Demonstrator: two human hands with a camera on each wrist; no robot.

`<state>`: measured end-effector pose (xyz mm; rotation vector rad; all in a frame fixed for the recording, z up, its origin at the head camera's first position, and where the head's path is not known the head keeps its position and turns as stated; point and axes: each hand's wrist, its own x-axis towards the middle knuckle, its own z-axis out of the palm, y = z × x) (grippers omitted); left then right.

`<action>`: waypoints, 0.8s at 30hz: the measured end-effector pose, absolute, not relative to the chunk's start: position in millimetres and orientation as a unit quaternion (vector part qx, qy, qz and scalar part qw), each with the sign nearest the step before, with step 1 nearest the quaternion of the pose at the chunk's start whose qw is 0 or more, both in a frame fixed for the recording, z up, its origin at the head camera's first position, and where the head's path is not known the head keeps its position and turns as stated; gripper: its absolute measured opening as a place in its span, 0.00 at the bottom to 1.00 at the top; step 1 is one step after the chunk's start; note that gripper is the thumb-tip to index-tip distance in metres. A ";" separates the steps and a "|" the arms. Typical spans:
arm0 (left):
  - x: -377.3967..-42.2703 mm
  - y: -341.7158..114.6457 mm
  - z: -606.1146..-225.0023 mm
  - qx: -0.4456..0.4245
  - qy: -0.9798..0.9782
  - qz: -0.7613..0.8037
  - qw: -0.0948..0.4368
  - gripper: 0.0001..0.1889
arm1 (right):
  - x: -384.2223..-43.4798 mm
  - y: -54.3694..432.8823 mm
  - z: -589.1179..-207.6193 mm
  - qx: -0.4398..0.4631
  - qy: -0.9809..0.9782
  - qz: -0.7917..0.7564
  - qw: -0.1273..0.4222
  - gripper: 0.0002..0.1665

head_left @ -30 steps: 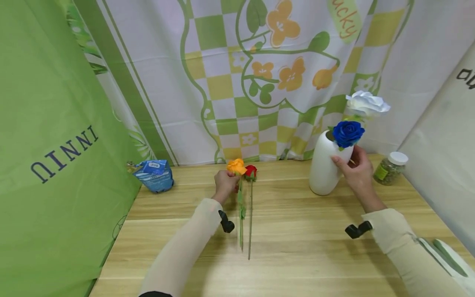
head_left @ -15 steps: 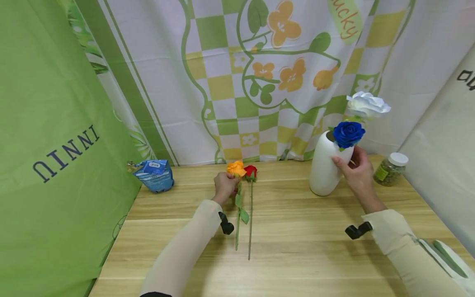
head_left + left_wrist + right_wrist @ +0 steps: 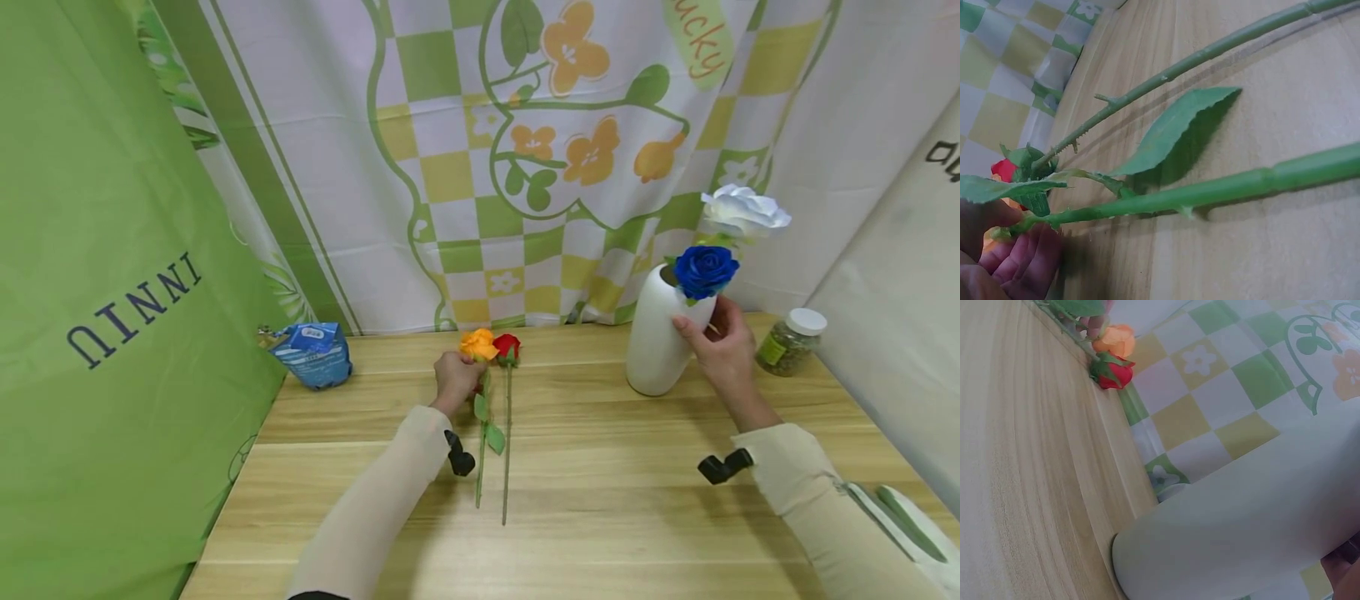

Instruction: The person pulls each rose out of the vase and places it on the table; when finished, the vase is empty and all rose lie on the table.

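Note:
My left hand (image 3: 456, 379) pinches the green stem of an orange rose (image 3: 478, 344) just below its bloom, as the left wrist view also shows. Close beside it on the table lies a red rose (image 3: 507, 347), its stem (image 3: 1166, 75) running nearly parallel. At the right, my right hand (image 3: 723, 337) grips the side of a white vase (image 3: 656, 342), thumb on the near face and fingers mostly hidden behind it. From the vase's mouth rise a blue rose (image 3: 705, 271) and a taller white rose (image 3: 742, 211). The vase's base touches the table.
On the wooden table (image 3: 600, 500), a blue bag (image 3: 313, 357) stands at the back left. A jar with a white lid (image 3: 791, 342) is right of the vase. A patterned curtain (image 3: 510, 250) hangs along the back edge, and green cloth (image 3: 112, 333) closes the left side.
The orange rose's stem has swung slightly left, and its leaf has turned into sight. My left hand has shifted only a little. The right hand and vase stay in place.

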<state>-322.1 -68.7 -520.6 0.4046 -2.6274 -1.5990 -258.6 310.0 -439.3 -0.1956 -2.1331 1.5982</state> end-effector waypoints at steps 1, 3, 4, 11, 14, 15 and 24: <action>-322.1 -69.2 -521.4 0.130 -0.851 -0.509 0.022 0.15 | -258.7 310.1 -439.7 -0.070 -0.776 0.582 0.234 0.38; -322.2 -70.1 -523.1 0.134 -0.851 -0.507 0.020 0.14 | -258.9 309.7 -440.1 -0.067 -0.775 0.583 0.236 0.38; -322.3 -70.8 -524.0 0.137 -0.850 -0.509 0.017 0.14 | -258.9 309.6 -440.4 -0.066 -0.775 0.583 0.236 0.37; -321.5 -76.7 -525.7 0.137 -0.835 -0.532 0.009 0.08 | -261.2 309.6 -442.3 -0.068 -0.772 0.587 0.235 0.38; -320.9 -77.7 -523.5 0.135 -0.839 -0.526 0.003 0.09 | -261.3 309.3 -442.1 -0.069 -0.774 0.584 0.233 0.38; -320.9 -77.5 -522.8 0.136 -0.841 -0.523 -0.002 0.10 | -260.9 309.1 -441.8 -0.070 -0.775 0.583 0.233 0.38; -321.4 -76.4 -516.2 0.113 -0.885 -0.452 -0.008 0.27 | -260.7 311.2 -442.7 -0.072 -0.773 0.583 0.241 0.37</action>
